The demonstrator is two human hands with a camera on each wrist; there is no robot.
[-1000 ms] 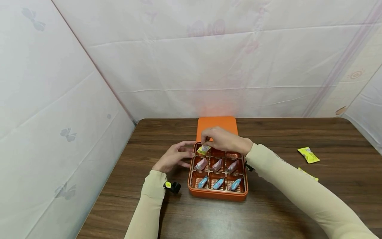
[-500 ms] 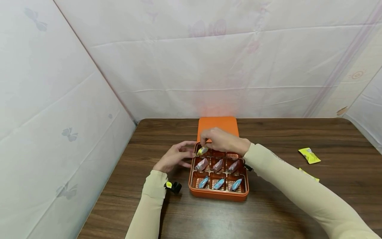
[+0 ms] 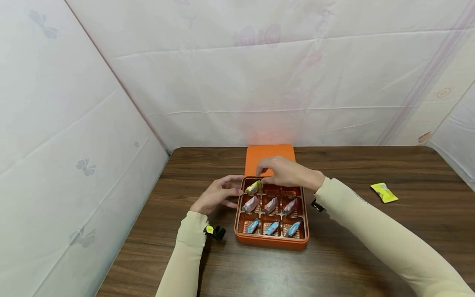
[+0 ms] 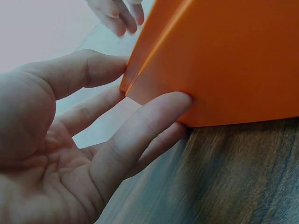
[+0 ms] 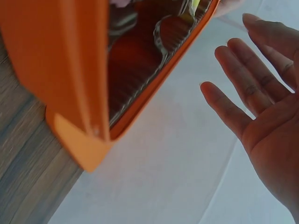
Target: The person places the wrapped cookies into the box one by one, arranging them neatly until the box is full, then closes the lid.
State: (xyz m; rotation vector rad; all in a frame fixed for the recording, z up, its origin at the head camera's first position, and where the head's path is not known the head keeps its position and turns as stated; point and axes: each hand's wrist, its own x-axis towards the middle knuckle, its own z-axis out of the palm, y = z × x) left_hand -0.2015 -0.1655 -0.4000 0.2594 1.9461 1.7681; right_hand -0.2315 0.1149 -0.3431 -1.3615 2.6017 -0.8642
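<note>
The orange box [image 3: 271,242] is resting flat on the table [image 3: 334,264], its nine compartments facing upward in three rows of three. One yellow packet [image 3: 253,188] is sitting in the box's far-left compartment, tilting diagonally. Three pink packets [image 3: 250,204] are occupying the box's middle row, one to each compartment. Three blue packets [image 3: 253,226] are filling the box's near row in the same manner, each slanting. A loose yellow packet [image 3: 384,192] is lying on the table, well apart from the box on its right.

The left hand [image 3: 213,196] is bracing at the box's left side, toward the far corner; its fingers [image 4: 161,112] are extending loosely, with tips touching the outer wall rather than wrapping round it. The right hand [image 3: 285,171] is hovering above the box's far row; its fingers [image 5: 229,105] are spreading in a released posture and holding nothing. The thumb tip is showing close to the yellow packet in the box; contact there cannot be told.

The orange lid [image 3: 271,152] is lying directly behind the box, partly covered by the right hand. Cream sleeves [image 3: 182,260] are covering both forearms, and a black wrist strap [image 3: 318,205] is showing just right of the box. White printed cloth [image 3: 222,82] is hanging behind the box.
</note>
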